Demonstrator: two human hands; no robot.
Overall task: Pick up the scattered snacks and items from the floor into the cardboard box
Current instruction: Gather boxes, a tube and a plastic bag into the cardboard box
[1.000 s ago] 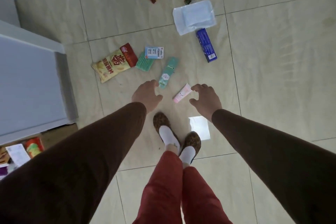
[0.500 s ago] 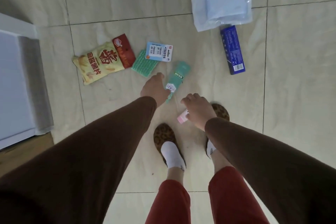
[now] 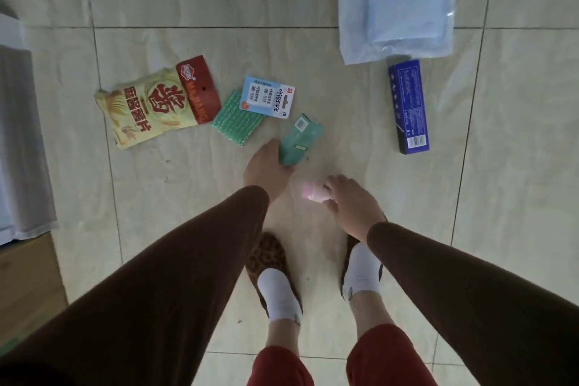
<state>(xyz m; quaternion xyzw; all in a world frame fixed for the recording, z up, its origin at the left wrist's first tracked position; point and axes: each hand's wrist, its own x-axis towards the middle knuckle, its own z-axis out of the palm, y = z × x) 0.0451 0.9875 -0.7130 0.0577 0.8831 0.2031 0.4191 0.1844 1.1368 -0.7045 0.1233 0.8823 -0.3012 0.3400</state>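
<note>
The person is mid-pickup: left hand [image 3: 266,168] gripping a green packet [image 3: 300,144], right hand [image 3: 351,202] pinching a pink tube [image 3: 310,193] — next, carrying both to the cardboard box [image 3: 28,285] at lower left.

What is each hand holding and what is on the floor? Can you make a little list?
left hand: holding a green packet
right hand: fingers closed around a pink tube
chip bag: lying on the floor, far left
blue card: resting partly on a green sponge
blue box: on the floor to the right
clear bag: just beyond the blue box
cardboard box: at the left edge
</note>
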